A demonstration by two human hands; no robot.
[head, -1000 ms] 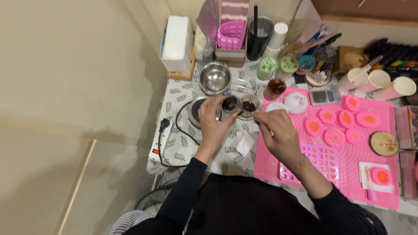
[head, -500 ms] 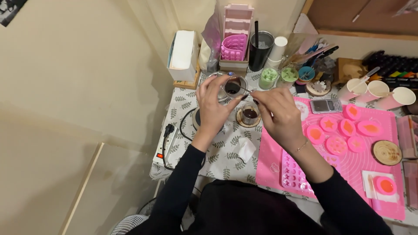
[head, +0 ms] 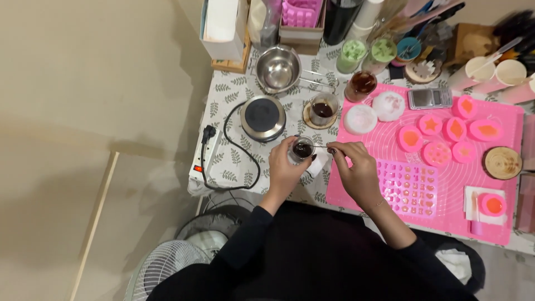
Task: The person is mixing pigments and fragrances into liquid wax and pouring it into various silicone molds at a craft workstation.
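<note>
Table edge (head: 234,192) — left hand (head: 284,170) holds small cup (head: 302,149) — right hand (head: 356,173) beside

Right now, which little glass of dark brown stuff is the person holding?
The small glass nearest the table's front edge, gripped by the left hand. The other two dark-filled glasses stand untouched farther back.

steel bowl (head: 277,68) behind round hotplate (head: 262,117); pink mat (head: 384,146) with filled moulds, maybe wax; fan (head: 166,266) on floor.

Leaf-print table (head: 234,161), pink mat (head: 457,189), round hotplate (head: 262,117), steel bowl (head: 277,69), power strip (head: 205,156)
</note>
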